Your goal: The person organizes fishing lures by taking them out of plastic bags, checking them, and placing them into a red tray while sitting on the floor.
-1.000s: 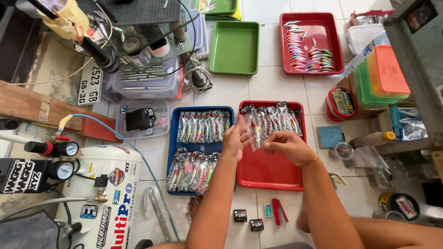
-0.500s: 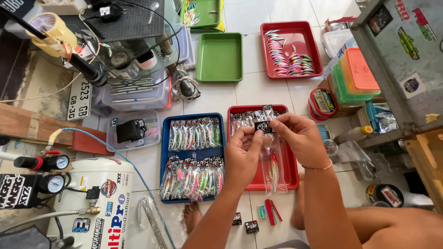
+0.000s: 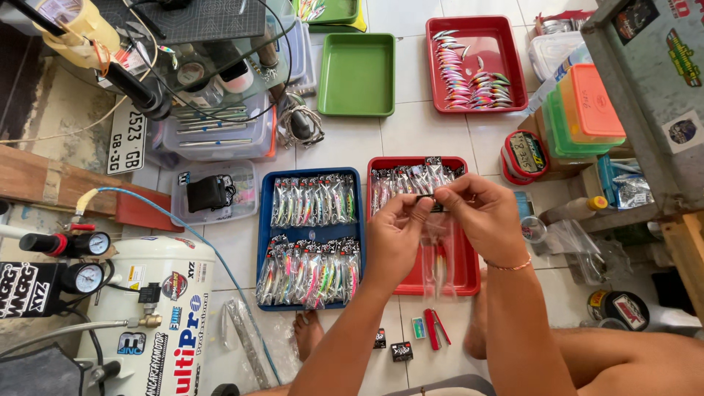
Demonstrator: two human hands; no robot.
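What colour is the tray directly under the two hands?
Red, seen in the head view: the tray lies beneath the left hand and right hand.

The blue plastic tray (image 3: 265, 242) of bagged lures lies on the white tiled floor (image 3: 418, 136), touching the near red plastic tray (image 3: 466, 275) at its 3 o'clock. The empty green plastic tray (image 3: 357, 73) sits at 12 o'clock, with the far red plastic tray (image 3: 513, 51) at that one's 3 o'clock.

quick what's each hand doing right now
Left hand: closed, pinching the top of the clear lure bag.
Right hand: closed, pinching the same bag's top from the other side.
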